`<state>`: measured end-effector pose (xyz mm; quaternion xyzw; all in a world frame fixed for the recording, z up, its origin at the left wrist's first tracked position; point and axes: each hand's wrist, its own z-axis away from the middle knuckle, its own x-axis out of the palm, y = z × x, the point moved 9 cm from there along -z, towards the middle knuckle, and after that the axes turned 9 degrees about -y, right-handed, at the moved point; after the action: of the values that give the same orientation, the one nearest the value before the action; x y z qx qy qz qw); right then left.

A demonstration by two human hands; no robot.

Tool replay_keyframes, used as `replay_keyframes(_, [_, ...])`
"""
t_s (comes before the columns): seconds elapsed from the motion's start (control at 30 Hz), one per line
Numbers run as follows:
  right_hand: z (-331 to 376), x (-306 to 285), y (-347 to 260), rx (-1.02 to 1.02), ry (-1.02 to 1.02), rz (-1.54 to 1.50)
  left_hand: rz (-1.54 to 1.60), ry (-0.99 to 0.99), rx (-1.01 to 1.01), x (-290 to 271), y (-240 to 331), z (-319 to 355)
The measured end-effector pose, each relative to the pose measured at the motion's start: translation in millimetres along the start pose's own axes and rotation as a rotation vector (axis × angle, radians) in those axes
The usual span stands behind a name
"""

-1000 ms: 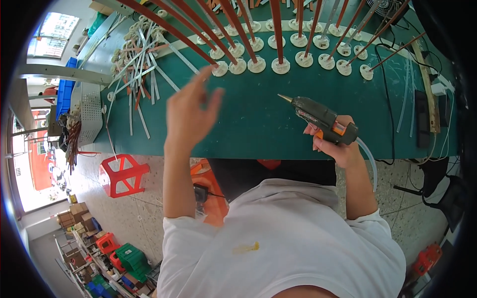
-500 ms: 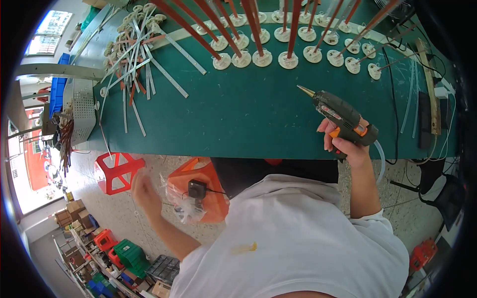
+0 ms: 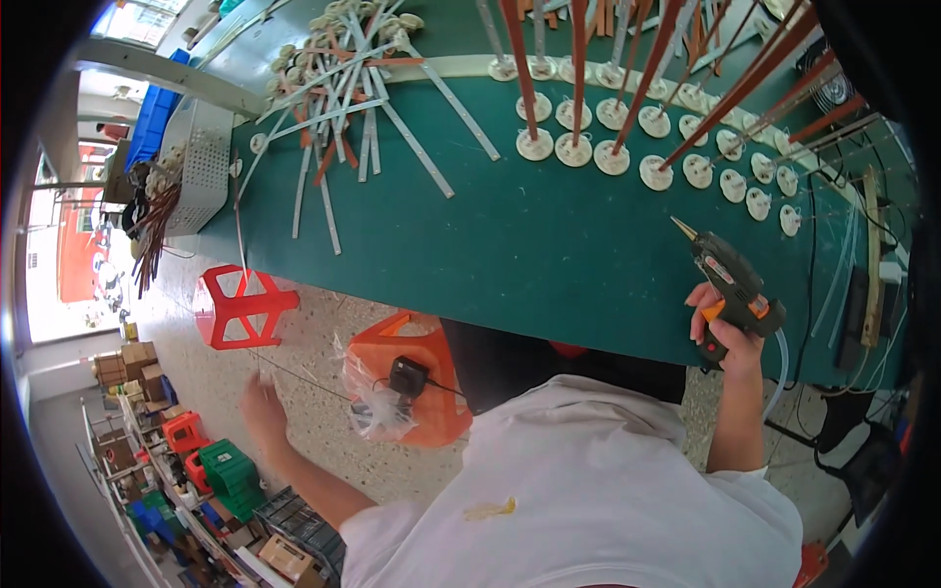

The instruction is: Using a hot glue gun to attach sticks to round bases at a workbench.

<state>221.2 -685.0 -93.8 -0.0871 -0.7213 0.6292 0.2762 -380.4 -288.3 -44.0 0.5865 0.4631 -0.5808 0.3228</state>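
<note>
My right hand (image 3: 733,343) is wrapped round the handle of a dark grey hot glue gun (image 3: 733,269) at the table's front right. The gun's brass-coloured nozzle points up and left, and a clear glue stick trails out of its back. Beyond it stand rows of white round bases (image 3: 656,172) with tall brown or clear strips rising from them; the nozzle touches none. My left hand (image 3: 263,410) is off the table over the floor, nearest to a red plastic stool (image 3: 243,306). Motion smears its fingers, and I make out nothing in it.
A tangled pile of pale and brown strips (image 3: 353,108) lies on the green table (image 3: 470,265) at left, beside a white perforated basket (image 3: 204,176). An orange stool (image 3: 446,397) holds a black adapter (image 3: 408,376) and plastic bag. Cables run along the right side.
The whole view has turned, so the table now slants down to the right. My left hand has moved farther from the table edge. My right hand keeps its grip on the glue gun.
</note>
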Motion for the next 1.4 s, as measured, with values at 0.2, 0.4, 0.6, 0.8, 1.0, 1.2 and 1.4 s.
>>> replay_keyframes(0.2, [3, -6, 3, -0.014, 0.012, 0.058, 0.096, 0.204, 0.222, -77, 198, -201])
replay_keyframes(0.4, [0, 1, 1, 0.003, 0.063, 0.093, -0.189, -0.027, 0.241, -25, 231, -329])
replay_keyframes(0.6, [-2, 4, -2, 0.052, 0.052, 0.105, -0.008, 0.197, 0.259, -25, 221, -342])
replay_keyframes(0.8, [1, 3, 0, 0.083, 0.088, 0.07, 0.356, 0.025, 0.267, -48, 285, -354])
replay_keyframes(1.0, [0, 9, 0, 0.097, 0.066, 0.057, 0.252, -0.06, 0.269, -35, 335, -391])
replay_keyframes(1.2, [-4, 14, -3, 0.122, 0.03, 0.147, 0.599, 0.325, 0.215, -98, 361, -356])
replay_keyframes(1.4, [-6, 15, -3, 0.131, 0.003, 0.156, 1.107, 0.495, 0.403, -137, 379, -331])
